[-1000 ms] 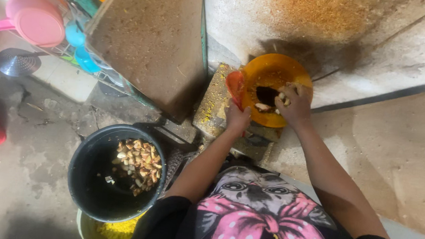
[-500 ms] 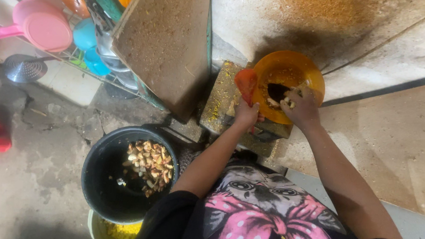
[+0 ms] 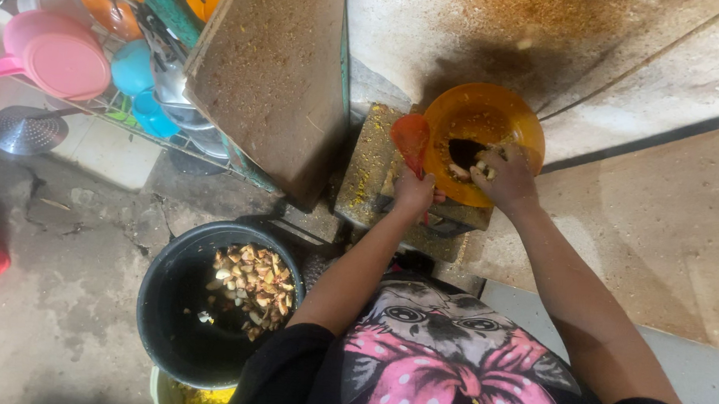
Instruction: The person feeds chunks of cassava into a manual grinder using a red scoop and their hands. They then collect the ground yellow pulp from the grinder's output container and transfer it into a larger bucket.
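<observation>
Gripping red scoop point(image 3: 410, 139), left hand point(image 3: 414, 192); right hand point(image 3: 504, 178) clutching pieces in orange funnel point(image 3: 512, 112).

Single head view, steeply downward, near, over arms.

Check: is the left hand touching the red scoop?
Touching. The head view shows the left hand wrapped around the red scoop's handle, blade sticking up beside the orange bowl.

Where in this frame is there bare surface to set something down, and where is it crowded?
Free: the speckled slab right of the orange bowl, and the bare floor left of the black bucket. Crowded: around the bowl, where the left hand holds a red scoop and the right hand reaches in; also the dish rack.
</observation>
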A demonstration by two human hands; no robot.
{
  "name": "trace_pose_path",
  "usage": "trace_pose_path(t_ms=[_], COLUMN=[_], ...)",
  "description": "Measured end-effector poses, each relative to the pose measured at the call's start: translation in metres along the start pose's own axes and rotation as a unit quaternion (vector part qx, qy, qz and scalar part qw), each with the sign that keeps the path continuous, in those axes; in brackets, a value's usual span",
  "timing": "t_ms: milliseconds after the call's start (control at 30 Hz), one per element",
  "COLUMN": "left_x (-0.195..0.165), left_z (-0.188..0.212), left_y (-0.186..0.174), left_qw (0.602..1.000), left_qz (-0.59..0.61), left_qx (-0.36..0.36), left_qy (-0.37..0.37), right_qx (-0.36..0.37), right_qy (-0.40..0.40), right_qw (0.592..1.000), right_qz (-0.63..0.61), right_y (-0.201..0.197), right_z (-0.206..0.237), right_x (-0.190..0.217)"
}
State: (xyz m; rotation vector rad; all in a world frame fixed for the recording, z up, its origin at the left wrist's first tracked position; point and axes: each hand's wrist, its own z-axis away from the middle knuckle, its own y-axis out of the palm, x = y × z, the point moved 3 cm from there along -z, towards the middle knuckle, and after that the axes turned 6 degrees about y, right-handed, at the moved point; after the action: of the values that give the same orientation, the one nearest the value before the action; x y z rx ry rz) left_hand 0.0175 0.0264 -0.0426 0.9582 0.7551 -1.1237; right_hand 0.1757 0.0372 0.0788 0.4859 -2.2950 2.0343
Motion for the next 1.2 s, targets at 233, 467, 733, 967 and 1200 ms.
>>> trace_pose_path(t_ms=[233, 467, 733, 967, 1200], left_x=[0.002, 0.002, 0.002, 0.000, 0.001], left_z=[0.001, 0.003, 0.001, 0.003, 0.001], left_y=[0.002, 0.002, 0.004, 0.003, 0.002], left_qw=[1.000, 0.999, 0.999, 0.999, 0.998], left_qz=[-0.007, -0.037, -0.036, -0.017, -0.047], left_qx=[-0.023, -0.031, -0.036, -0.034, -0.037], left_qy=[-0.015, -0.015, -0.003, 0.003, 0.005], right_qx=[0.000, 0.010, 0.052, 0.034, 0.029], right_qy=[-0.002, -0.051, -0.021, -0.035, -0.046], right_qw=[1.000, 0.997, 0.998, 0.999, 0.999], right_qz=[-0.024, -0.058, -0.004, -0.006, 0.006], right_y=[0.002, -0.005, 0.000, 0.008, 0.006], right_z=[0.002, -0.002, -0.004, -0.001, 0.000], right_x=[-0.004, -0.002, 0.007, 0.000, 0.002])
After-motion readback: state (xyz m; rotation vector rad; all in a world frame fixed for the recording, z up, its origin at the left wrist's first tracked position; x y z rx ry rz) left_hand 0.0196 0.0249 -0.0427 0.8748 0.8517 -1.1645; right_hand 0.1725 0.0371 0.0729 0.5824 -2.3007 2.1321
